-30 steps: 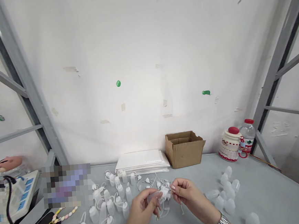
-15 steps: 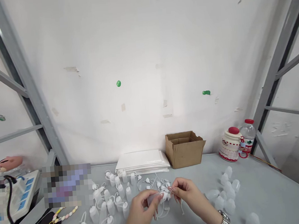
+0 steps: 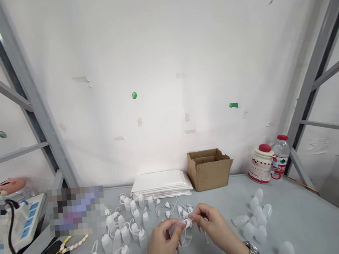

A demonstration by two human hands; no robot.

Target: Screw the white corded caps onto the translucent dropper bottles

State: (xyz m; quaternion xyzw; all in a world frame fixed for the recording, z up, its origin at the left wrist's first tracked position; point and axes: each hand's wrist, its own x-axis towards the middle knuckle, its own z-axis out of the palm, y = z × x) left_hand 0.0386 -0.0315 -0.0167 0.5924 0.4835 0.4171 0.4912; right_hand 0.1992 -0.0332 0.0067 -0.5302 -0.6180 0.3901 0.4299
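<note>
My left hand (image 3: 166, 240) is closed around a small translucent white plastic bottle (image 3: 174, 229), mostly covered by the fingers. Thumb and forefinger of my right hand (image 3: 214, 224) pinch a white cap with a thin strap (image 3: 188, 222) at the bottle's mouth; whether it is seated on the neck cannot be made out. Just beyond my hands lie several loose white caps with tails (image 3: 167, 205). On the left stand several small white bottles (image 3: 125, 235) with caps and looped straps. To the right, several capless translucent bottles (image 3: 259, 216) lie in a loose group.
Against the wall are a stack of white sheets or envelopes (image 3: 162, 182) and an open cardboard box (image 3: 211, 174). A decorated jar (image 3: 260, 165) and a plastic drink bottle (image 3: 281, 153) stand at back right. A power strip (image 3: 30, 220) and beaded strap (image 3: 75, 244) lie left.
Both hands have shifted slightly, with the right fingers drawn a little closer to the bottle's mouth and the left fingertips. The surrounding bottles and caps stay put.
</note>
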